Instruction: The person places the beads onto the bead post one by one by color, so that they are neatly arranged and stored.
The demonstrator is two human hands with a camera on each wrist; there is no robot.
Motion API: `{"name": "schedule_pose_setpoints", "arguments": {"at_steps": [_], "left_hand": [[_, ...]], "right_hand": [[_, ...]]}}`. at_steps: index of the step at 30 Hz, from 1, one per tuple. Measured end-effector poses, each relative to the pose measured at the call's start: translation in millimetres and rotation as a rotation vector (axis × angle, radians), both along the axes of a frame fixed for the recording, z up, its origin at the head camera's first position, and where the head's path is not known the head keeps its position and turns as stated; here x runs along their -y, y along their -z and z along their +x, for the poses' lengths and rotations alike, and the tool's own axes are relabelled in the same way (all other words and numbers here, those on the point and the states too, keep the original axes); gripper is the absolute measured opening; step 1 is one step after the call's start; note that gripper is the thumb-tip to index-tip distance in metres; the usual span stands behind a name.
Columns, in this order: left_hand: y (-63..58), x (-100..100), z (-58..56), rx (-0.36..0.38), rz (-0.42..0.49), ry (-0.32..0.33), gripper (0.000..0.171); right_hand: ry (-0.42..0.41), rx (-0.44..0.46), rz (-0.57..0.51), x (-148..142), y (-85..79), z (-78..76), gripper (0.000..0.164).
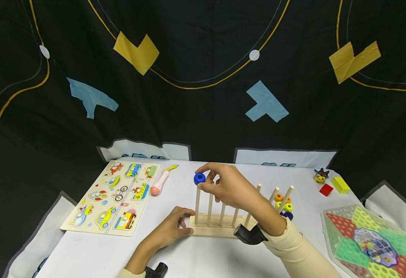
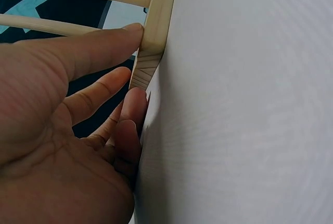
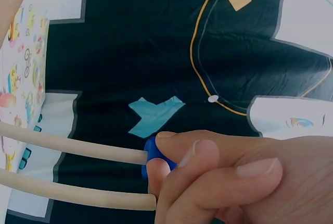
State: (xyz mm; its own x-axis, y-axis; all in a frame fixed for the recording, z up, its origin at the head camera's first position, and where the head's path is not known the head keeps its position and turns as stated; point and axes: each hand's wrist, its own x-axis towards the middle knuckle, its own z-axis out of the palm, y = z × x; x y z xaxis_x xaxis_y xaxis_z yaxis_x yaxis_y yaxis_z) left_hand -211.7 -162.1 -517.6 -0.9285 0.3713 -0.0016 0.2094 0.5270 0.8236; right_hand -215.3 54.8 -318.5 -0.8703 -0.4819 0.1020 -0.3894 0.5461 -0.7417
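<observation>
My right hand (image 1: 231, 186) pinches a small blue ring bead (image 1: 199, 178) between thumb and fingertips. The bead sits at the top of the leftmost upright peg (image 1: 197, 204), and in the right wrist view the blue bead (image 3: 154, 151) meets the end of that rod. The pegs rise in a row from a flat wooden base (image 1: 213, 231), partly hidden behind my right forearm. At the base's left end my left hand (image 1: 175, 226) holds the corners with thumb and fingers. Close up, the left wrist view shows them against the base's end (image 2: 144, 70).
Behind the right pegs lie several orange, yellow and purple beads (image 1: 288, 207). A vehicle puzzle board (image 1: 100, 210) and a pink pen-shaped toy (image 1: 161, 181) lie left. To the right are a small figurine (image 1: 321, 176), red block (image 1: 326, 190), yellow block (image 1: 340, 185) and patterned plastic case (image 1: 373, 239).
</observation>
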Motion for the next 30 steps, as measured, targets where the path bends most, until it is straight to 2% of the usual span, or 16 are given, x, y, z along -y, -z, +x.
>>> {"name": "schedule_pose_setpoints", "arguments": {"at_steps": [8,13,16,20,22,25,27,30], "left_hand": [[0.5,-3,-0.9,0.014,-0.003,0.006,0.049],[0.4,-2,-1.0,0.007,-0.004,0.004,0.048],[0.2,0,0.0,0.01,0.003,-0.006,0.049],[-0.7,1,0.9,0.027,0.024,-0.023,0.049],[-2.7,2,0.5,0.03,0.03,-0.035,0.049],[-3.8,2,-1.1,0.035,0.032,-0.047,0.049],[-2.6,1,-2.3,0.042,0.033,-0.048,0.049],[1.4,-4,-3.7,0.055,0.051,-0.029,0.048]], "right_hand": [[-0.004,-0.035,0.008,-6,1.1,1.1,0.043],[0.022,-0.028,-0.04,-19,-4.7,5.2,0.039],[0.064,-0.007,-0.1,-40,-10.0,9.8,0.035],[0.152,0.013,-0.214,-97,-6.1,15.3,0.033],[0.237,0.012,-0.247,-130,4.4,18.2,0.036],[0.403,0.042,-0.255,-176,32.0,24.8,0.039],[0.516,0.099,-0.249,-200,56.3,30.8,0.041],[0.631,0.221,-0.245,-224,94.8,44.2,0.04]]}}
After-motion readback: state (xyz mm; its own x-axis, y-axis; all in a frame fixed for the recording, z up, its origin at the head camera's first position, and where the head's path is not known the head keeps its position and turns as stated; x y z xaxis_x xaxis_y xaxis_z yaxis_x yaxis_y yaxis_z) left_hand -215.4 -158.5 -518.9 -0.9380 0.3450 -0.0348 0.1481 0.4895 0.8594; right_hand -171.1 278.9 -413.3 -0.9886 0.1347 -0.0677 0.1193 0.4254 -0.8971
